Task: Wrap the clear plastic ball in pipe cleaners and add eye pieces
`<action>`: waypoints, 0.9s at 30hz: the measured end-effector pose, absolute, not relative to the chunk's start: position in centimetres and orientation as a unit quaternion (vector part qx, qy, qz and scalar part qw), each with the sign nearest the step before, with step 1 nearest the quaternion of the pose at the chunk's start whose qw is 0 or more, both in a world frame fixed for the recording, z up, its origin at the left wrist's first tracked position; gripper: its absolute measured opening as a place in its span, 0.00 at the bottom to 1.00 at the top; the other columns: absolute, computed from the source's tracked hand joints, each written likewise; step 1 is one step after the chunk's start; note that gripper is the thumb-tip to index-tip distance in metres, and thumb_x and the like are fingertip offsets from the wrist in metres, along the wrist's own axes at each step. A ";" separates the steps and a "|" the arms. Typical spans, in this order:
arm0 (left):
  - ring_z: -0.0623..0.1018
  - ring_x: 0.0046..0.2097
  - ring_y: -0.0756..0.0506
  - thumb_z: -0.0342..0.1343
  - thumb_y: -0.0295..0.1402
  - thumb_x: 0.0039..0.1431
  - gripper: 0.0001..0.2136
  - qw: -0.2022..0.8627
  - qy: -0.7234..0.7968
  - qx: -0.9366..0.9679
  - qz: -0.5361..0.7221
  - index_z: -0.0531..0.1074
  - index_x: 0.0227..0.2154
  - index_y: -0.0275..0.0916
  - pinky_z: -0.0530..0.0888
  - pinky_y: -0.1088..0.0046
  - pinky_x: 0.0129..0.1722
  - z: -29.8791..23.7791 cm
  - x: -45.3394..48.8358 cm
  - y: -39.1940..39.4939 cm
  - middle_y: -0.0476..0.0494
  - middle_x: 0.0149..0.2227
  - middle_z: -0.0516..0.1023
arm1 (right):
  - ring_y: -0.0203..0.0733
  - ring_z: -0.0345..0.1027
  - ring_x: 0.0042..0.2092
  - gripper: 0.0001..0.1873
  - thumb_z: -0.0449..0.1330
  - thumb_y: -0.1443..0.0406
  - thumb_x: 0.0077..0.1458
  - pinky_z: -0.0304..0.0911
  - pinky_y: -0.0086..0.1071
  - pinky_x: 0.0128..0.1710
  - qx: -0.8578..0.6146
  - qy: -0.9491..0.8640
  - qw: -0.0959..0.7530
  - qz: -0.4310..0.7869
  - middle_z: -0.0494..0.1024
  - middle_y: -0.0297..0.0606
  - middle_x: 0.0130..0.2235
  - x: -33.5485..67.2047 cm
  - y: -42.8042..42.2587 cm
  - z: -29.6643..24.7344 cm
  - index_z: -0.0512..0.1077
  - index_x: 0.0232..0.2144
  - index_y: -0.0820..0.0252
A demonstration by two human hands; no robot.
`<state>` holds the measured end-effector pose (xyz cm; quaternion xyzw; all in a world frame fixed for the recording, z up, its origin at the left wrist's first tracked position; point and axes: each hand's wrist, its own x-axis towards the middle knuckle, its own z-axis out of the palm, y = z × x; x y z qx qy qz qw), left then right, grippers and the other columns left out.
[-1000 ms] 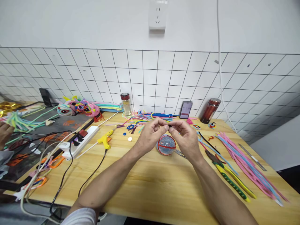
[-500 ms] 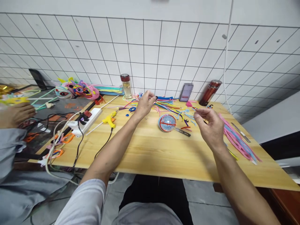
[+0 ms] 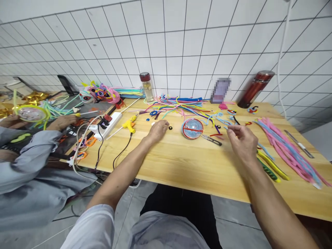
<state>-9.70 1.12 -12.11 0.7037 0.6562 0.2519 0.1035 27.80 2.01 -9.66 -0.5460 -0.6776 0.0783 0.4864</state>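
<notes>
My left hand [image 3: 158, 132] is low over the middle of the table, its fingers closed and pointing right. Right at the fingertips is a small black ring [image 3: 170, 128]. My right hand [image 3: 243, 141] has thumb and index finger pinched together; a tiny light blue bit shows at the tips, too small to name. Between the hands sits a clear round ball [image 3: 192, 128] with a red band across it. Black-handled thread snips [image 3: 212, 139] lie beside the ball. Another black ring [image 3: 218, 127] and short light blue pipe cleaner pieces [image 3: 223, 119] lie near my right hand.
Pipe cleaners [image 3: 181, 101] are heaped along the wall, with a glass bottle [image 3: 146, 88], phone [image 3: 220, 90] and red thermos [image 3: 255, 90]. A yellow glue gun [image 3: 128, 125] and power strip [image 3: 107, 125] are left; pink and blue strips [image 3: 287, 152] right. A co-worker works at far left.
My left hand has come back from the pipe cleaner heap toward the table's middle. My right hand stays pinched on the right. The view has shifted, showing more of the co-worker.
</notes>
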 end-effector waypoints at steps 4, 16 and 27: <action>0.79 0.53 0.38 0.51 0.26 0.66 0.13 0.082 0.670 0.696 0.246 0.79 0.47 0.38 0.74 0.60 0.57 -12.7 -10.4 1.3 0.36 0.48 0.82 | 0.44 0.77 0.35 0.12 0.62 0.57 0.57 0.71 0.37 0.36 -0.563 -0.658 0.486 0.115 0.85 0.45 0.40 28.3 1.9 -10.0 0.80 0.39 0.57; 0.76 0.55 0.36 0.47 0.28 0.70 0.16 0.024 0.680 0.705 0.203 0.77 0.53 0.37 0.70 0.55 0.58 -13.8 -9.9 2.8 0.33 0.53 0.80 | 0.44 0.76 0.32 0.12 0.62 0.57 0.56 0.70 0.36 0.33 -0.571 -0.668 0.470 0.080 0.84 0.43 0.37 28.2 2.1 -9.7 0.80 0.37 0.56; 0.79 0.45 0.40 0.57 0.40 0.67 0.12 0.067 0.664 0.714 0.211 0.81 0.43 0.39 0.74 0.63 0.49 -12.6 -9.3 2.0 0.39 0.41 0.82 | 0.49 0.78 0.33 0.10 0.63 0.56 0.58 0.72 0.42 0.35 -0.566 -0.675 0.466 0.081 0.85 0.44 0.38 28.6 2.0 -9.8 0.80 0.37 0.54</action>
